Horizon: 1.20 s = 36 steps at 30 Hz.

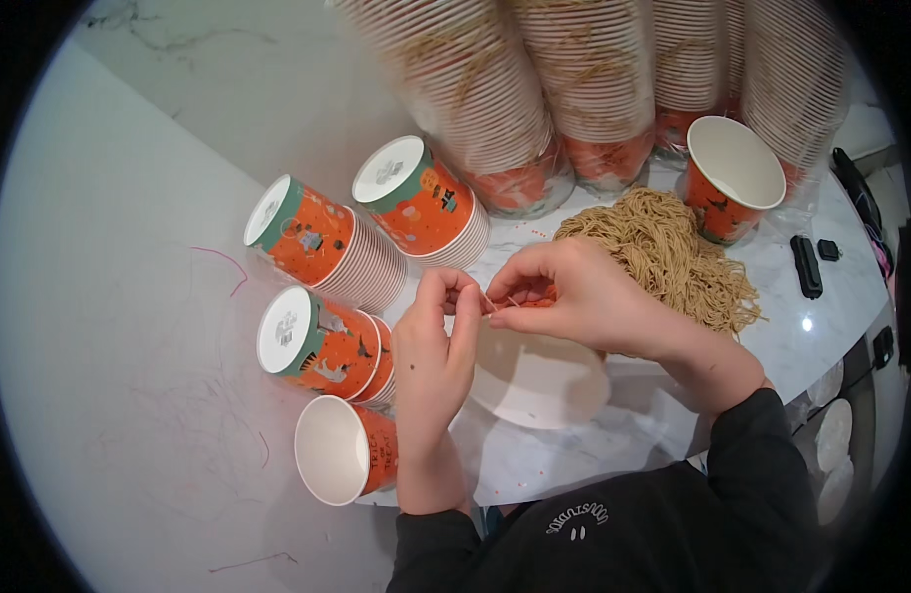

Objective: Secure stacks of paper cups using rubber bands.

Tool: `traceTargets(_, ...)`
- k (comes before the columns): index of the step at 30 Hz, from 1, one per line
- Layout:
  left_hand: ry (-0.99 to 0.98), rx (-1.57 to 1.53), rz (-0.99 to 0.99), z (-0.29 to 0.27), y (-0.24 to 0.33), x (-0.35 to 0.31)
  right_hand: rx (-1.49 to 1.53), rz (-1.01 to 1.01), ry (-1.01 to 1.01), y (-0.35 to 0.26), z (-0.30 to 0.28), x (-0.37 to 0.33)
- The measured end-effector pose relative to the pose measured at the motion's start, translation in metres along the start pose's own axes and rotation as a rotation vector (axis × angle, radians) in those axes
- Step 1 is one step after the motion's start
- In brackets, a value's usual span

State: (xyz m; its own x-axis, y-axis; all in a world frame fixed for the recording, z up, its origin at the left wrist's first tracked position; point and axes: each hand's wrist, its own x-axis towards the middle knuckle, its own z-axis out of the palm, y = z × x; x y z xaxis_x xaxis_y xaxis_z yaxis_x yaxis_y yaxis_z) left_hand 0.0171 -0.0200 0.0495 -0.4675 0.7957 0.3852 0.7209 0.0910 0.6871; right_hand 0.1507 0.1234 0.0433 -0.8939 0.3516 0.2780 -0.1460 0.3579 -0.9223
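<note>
A white-lined paper cup (549,381) lies on the table in front of me, its inside turned towards me. Some orange shows behind my fingers; it looks like that cup's outer wall. Over the cup, my left hand (435,341) and my right hand (579,296) meet, fingertips nearly touching. Both hands are closed in a pinch on a thin pale string (490,301), whose ends are too fine to follow. Just beyond my right hand sits a tangled heap of tan string (673,247).
Upside-down stacks of orange and green cups (312,237) (421,203) (322,341) stand to the left. A single cup (334,450) lies nearer me; another (737,163) stands at right. Tall wrapped cup stacks (584,79) line the back. A small black object (805,267) lies far right.
</note>
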Motion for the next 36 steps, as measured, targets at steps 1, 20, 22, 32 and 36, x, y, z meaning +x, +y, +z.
traceTargets(1, -0.001, -0.089, -0.049, 0.0, 0.002, -0.002, -0.001, 0.0, 0.0, 0.0, 0.003, -0.001)
traceTargets(20, -0.078, -1.227, -0.105, 0.015, -0.029, 0.019, -0.109, -0.334, -0.259, -0.006, 0.018, -0.017)
traceTargets(22, 0.143, -1.123, 0.107, 0.002, -0.025, 0.024, -0.047, -0.268, -0.294, -0.002, 0.014, -0.011)
traceTargets(32, 0.107, -0.819, -0.217, -0.03, -0.045, 0.023, -0.23, -0.396, 0.003, 0.042, 0.02, 0.014)
traceTargets(36, 0.109, -0.78, -0.255, -0.023, -0.045, 0.023, 0.043, -0.1, -0.155, 0.042, 0.02, 0.018)
